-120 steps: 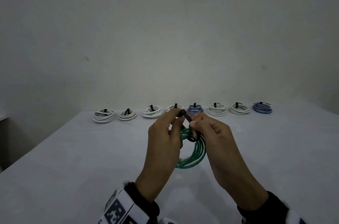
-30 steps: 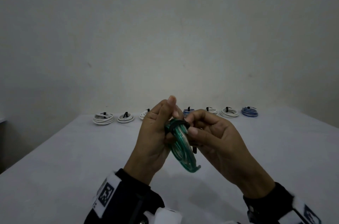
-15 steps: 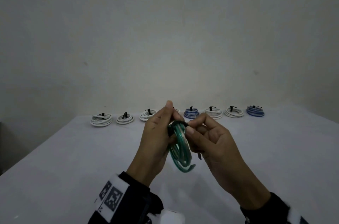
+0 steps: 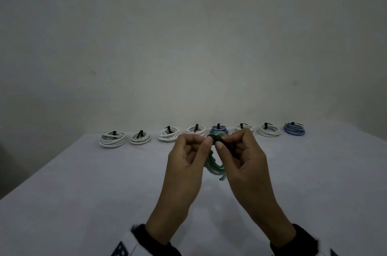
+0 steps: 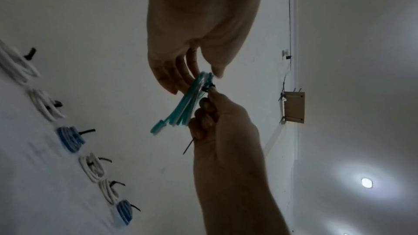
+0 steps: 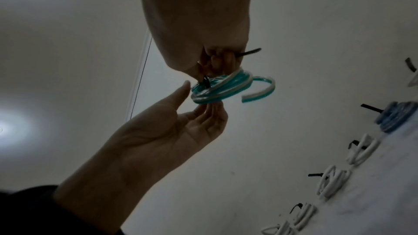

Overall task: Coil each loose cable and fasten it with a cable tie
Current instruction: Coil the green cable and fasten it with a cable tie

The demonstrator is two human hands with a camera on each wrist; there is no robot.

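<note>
A green-and-white cable coil (image 4: 214, 166) hangs in the air between my two hands above the white table (image 4: 83, 193). A black cable tie (image 4: 213, 140) is wrapped round its top. My left hand (image 4: 196, 149) holds the coil, thumb (image 6: 183, 87) by the tie's head and fingers (image 6: 210, 112) under the loops. My right hand (image 4: 228, 144) pinches the tie; its thin tail (image 6: 248, 52) sticks out past the curled fingers. One loose cable end (image 6: 260, 92) springs out of the coil. In the left wrist view the coil (image 5: 187, 103) shows edge-on.
Several tied coils stand in a row along the table's far edge by the wall, from a white coil (image 4: 112, 139) on the left to a blue coil (image 4: 294, 129) on the right. Another blue coil (image 4: 218, 130) sits right behind my hands.
Both hands have shifted slightly away from me with the coil. The coil has turned, so the tie's head now sits on top between my thumbs.
</note>
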